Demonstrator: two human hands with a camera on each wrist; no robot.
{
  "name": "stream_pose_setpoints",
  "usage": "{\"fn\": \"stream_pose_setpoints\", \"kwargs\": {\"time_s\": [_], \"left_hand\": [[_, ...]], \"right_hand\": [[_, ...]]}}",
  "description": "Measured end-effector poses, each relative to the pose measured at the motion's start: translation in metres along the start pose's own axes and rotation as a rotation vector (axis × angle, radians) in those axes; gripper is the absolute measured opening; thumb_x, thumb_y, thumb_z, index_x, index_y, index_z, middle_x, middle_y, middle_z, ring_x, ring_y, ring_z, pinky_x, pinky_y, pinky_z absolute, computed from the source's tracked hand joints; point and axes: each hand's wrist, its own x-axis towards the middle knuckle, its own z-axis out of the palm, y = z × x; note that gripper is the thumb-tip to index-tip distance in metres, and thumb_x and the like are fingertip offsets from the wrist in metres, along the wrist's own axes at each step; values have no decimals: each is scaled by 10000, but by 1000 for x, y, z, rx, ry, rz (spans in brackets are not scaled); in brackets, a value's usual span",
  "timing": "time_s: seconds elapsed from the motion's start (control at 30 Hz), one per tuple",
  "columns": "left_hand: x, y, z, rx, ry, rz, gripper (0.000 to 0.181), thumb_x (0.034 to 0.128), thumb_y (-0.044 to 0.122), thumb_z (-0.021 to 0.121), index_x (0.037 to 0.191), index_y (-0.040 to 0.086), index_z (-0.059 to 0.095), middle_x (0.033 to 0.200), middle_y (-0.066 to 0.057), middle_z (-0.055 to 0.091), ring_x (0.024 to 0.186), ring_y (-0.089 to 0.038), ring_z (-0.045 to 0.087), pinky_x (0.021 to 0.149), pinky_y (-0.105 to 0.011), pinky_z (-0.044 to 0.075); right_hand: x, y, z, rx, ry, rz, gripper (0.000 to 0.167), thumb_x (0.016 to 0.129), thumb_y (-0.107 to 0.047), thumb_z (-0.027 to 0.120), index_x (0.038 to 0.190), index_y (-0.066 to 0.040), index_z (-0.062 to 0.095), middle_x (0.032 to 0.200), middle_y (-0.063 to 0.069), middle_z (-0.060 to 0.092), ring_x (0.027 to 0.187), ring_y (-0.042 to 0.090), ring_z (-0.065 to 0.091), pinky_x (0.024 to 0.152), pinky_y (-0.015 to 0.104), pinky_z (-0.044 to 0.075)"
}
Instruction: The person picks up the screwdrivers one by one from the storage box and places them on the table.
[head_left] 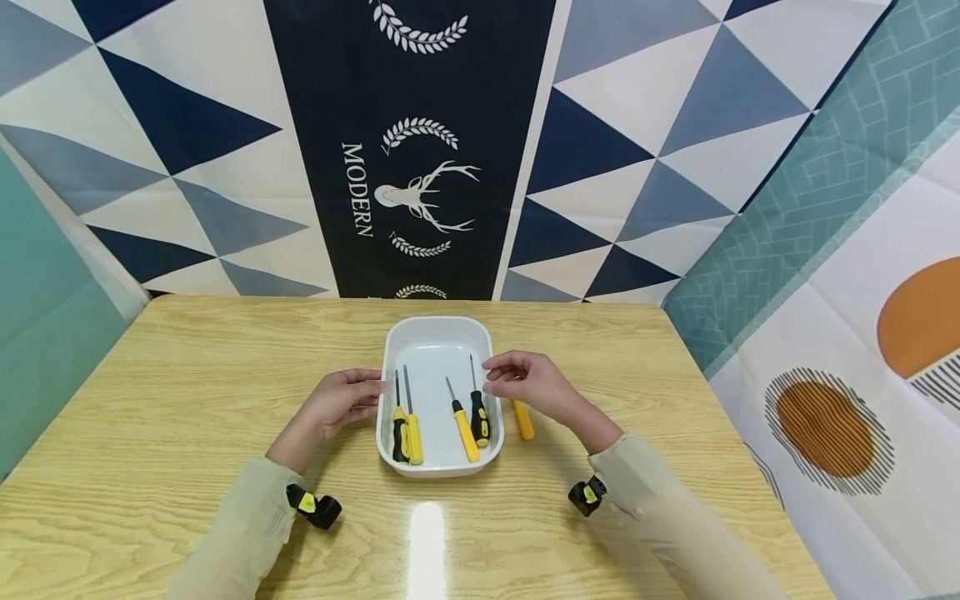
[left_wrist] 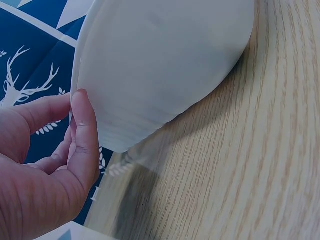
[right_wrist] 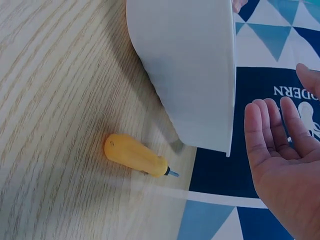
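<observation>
A white tray (head_left: 438,471) holds several screwdrivers: a black-and-yellow one (head_left: 401,433) and a yellow one (head_left: 415,440) along its left side, a yellow-orange one (head_left: 466,433) and a black one (head_left: 480,421) toward the right. My left hand (head_left: 341,402) pinches the tray's left rim, thumb and fingers on either side of the wall (left_wrist: 150,65). Beside the right rim is my right hand (head_left: 536,385); the right wrist view shows its fingers (right_wrist: 272,125) loosely bent, apart from the tray (right_wrist: 200,75) and holding nothing.
A screwdriver with an orange handle (right_wrist: 135,155) lies on the wooden table (head_left: 187,400) just right of the tray, partly under my right hand in the head view. A patterned cloth (head_left: 420,167) hangs behind the table's far edge.
</observation>
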Motion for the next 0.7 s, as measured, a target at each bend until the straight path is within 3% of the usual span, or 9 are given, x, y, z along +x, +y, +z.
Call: {"fn": "stream_pose_setpoints", "kwargs": {"time_s": [0.43,0.7], "left_hand": [[0,-2,-1,8,0,3,491,905,153,613,1316,-59,447,912,-14,617,739,-89,622,703,-205,567],[0,-1,-1,7,2,4,485,904,145,611,1314,-59,448,906,-12,614,735,-85,620,709,-208,569]], "right_hand": [[3,-4,7,6,-23,3,367,825,-167,716,1157,-45,619,1010,68,631,887,162,577,762,242,526],[4,-5,13,19,-49,-15,402,824,-157,716,1174,3,601,999,72,634,864,150,588,759,251,538]]}}
